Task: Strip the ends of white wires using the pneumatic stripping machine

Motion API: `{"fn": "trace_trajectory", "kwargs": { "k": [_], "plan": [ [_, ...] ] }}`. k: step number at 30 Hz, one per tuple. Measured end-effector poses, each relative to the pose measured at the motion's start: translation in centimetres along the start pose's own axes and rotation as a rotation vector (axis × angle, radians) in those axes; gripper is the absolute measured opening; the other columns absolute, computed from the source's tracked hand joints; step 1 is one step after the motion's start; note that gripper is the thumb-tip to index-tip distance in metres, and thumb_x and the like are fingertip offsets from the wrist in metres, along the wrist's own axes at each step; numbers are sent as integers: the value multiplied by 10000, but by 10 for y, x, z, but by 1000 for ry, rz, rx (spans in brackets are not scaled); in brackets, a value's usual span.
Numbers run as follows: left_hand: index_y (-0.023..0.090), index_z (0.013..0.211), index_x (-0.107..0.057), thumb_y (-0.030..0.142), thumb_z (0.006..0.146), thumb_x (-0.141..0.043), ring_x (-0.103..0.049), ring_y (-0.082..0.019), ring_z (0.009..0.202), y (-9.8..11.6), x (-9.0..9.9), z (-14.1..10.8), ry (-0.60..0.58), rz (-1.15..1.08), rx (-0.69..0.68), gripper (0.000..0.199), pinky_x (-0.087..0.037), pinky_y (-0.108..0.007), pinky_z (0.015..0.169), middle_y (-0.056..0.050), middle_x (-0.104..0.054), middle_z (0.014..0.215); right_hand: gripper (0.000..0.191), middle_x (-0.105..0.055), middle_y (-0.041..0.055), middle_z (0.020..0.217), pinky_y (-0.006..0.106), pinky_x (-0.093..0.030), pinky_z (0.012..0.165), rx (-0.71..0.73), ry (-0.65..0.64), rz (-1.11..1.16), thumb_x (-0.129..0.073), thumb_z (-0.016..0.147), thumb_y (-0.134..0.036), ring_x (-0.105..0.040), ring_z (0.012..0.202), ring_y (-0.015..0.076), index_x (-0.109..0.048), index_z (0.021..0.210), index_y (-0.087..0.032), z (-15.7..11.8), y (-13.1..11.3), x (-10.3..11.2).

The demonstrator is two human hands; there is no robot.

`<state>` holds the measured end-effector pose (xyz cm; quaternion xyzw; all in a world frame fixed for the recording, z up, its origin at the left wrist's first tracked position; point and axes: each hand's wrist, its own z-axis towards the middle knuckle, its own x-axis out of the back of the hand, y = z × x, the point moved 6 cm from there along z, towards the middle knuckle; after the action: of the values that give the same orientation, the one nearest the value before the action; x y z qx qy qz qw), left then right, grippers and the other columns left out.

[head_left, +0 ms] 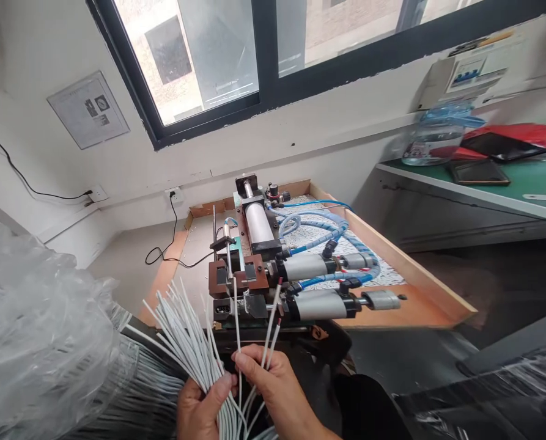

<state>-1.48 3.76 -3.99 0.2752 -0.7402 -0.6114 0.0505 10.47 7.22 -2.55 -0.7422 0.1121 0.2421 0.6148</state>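
Observation:
A thick bundle of white wires [188,333] fans upward out of my left hand [206,406], whose fingers and thumb are closed around it. Beside it, my right hand [273,382] pinches one white wire [236,318] between thumb and forefinger. Two more wires [271,330] with dark red tips stand up between the fingers of that hand. Just beyond the hands is a pneumatic machine [254,275] with silver cylinders [321,304], brown blocks and blue air hoses [332,229]. The upper end of the pinched wire overlaps the machine's front block in view; I cannot tell whether they touch.
Clear plastic sheeting [47,330] covers more wires at the left. Around the machine runs a tray with a wooden rim [392,256], holding many short white pieces. On the right, a green-topped table [543,183] bears a plastic jug [433,137] and a phone [479,172].

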Motion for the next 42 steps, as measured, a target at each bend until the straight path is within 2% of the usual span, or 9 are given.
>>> {"fn": "trace_trajectory", "kwargs": {
  "k": [5,13,16,19,23,27,33,37,42],
  "plan": [
    [155,589,-671,220,379,-784,-594,-159,442,-2,2,-3,124,-120,71,247,-483,-258,482,-15,-663,481,270,-468,-29,468,213,-265,447,-58,84,-30,-647,633,-385,-336,454,79,-620,561,-127,3,11,13],
    [150,612,-662,185,415,-776,-589,-146,445,0,0,0,86,-92,98,230,-469,-248,479,-2,-652,490,253,-435,-44,465,201,-227,429,-97,43,11,-634,649,-370,-303,434,68,-603,577,-129,12,6,7],
    [154,646,-663,196,449,-761,-572,-138,445,0,0,0,72,-68,69,224,-451,-247,473,7,-645,500,249,-461,-39,493,201,-279,463,-158,-69,83,-631,653,-381,-355,452,78,-638,687,-134,12,6,-3],
    [147,651,-667,200,480,-745,-577,-146,511,4,-3,0,9,-30,5,195,-452,-258,534,-12,-666,557,242,-467,-34,476,208,-307,487,-174,-196,126,-659,627,-361,-378,458,81,-634,627,-120,10,8,-15],
    [147,653,-670,200,504,-730,-593,-166,626,7,-2,0,-13,11,-35,169,-446,-277,664,-25,-685,619,205,-528,-18,512,227,-349,552,-78,-59,97,-684,608,-337,-431,512,103,-635,601,-138,8,7,-9],
    [153,668,-667,228,536,-719,-591,-148,575,4,3,2,2,-28,-6,161,-447,-262,639,-11,-667,566,236,-539,-16,514,234,-343,532,-26,44,26,-663,623,-379,-437,514,116,-647,606,-144,6,5,2],
    [152,660,-662,225,495,-742,-595,-149,521,5,1,3,31,-91,49,197,-471,-266,564,-17,-667,573,269,-459,-39,455,218,-228,435,-82,126,48,-671,608,-379,-312,430,74,-604,547,-126,15,10,9],
    [159,613,-644,189,519,-727,-554,-110,468,8,-2,5,15,-77,33,128,-452,-229,516,15,-628,523,236,-493,-34,475,203,-236,433,-165,140,153,-711,563,-330,-336,421,64,-617,603,-117,20,11,7],
    [157,624,-645,164,530,-713,-519,-103,475,8,-2,4,-30,-49,-28,115,-440,-232,512,17,-616,542,244,-496,-31,500,206,-316,458,-226,-122,211,-653,643,-357,-394,442,71,-630,659,-115,19,7,-13]
  ]
}}
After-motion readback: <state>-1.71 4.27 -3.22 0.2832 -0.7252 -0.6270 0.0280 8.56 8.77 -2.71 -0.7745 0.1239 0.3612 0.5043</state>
